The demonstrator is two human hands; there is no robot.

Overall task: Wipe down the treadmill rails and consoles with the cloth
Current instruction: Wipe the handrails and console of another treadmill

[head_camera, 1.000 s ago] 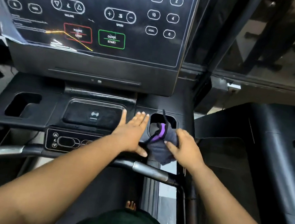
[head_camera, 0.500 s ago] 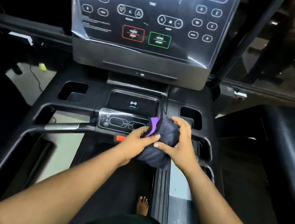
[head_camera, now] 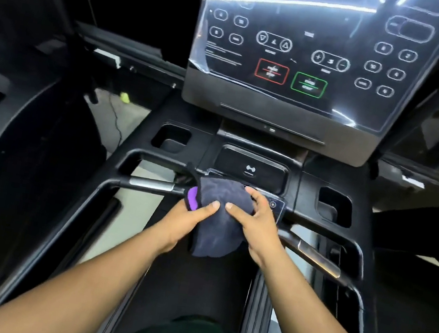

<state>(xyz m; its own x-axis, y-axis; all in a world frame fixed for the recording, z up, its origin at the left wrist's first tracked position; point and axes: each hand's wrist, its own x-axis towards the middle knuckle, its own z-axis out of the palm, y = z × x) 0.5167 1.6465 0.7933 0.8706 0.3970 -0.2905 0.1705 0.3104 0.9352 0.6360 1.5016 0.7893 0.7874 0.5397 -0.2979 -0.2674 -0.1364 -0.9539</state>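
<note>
My left hand [head_camera: 188,218] and right hand [head_camera: 256,224] both grip the dark grey cloth with purple trim [head_camera: 218,219], bunched over the small control panel [head_camera: 274,205]. I judge I'm refolding it; next, the silver-banded handlebar rail [head_camera: 150,184] on the left.

The cloth [head_camera: 218,219] sits between the left hand [head_camera: 187,219] and right hand [head_camera: 259,226], over the lower control panel [head_camera: 276,205]; behind it lies the charging pad [head_camera: 250,168], flanked by 2 cup holders [head_camera: 172,137]; the console screen [head_camera: 301,43] stands furthest back; handlebars [head_camera: 150,184] extend left and right.
</note>
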